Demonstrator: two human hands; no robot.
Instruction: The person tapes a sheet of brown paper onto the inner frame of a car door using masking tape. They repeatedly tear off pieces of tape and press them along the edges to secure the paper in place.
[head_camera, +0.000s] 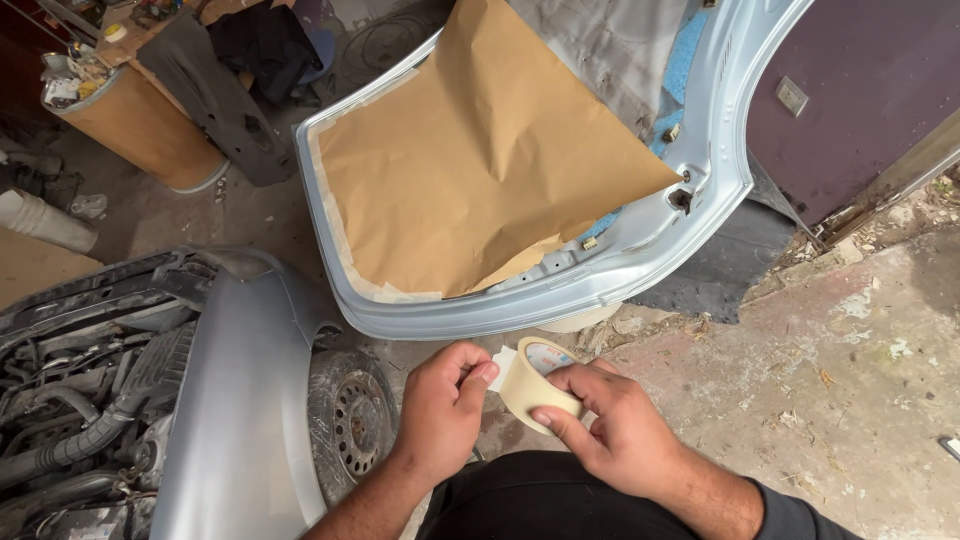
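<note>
We hold the tape roll (541, 384) in our right hand (620, 432), fingers wrapped round its rim, while our left hand (443, 405) pinches the free end of the tape just beside it, thumb and fingers closed on the strip. To peel cleanly, it seems best to keep the roll steady and draw the end straight out, without twisting. The roll sits between both hands, low in view, below the pale panel (640, 240) masked with brown paper (480, 160).
</note>
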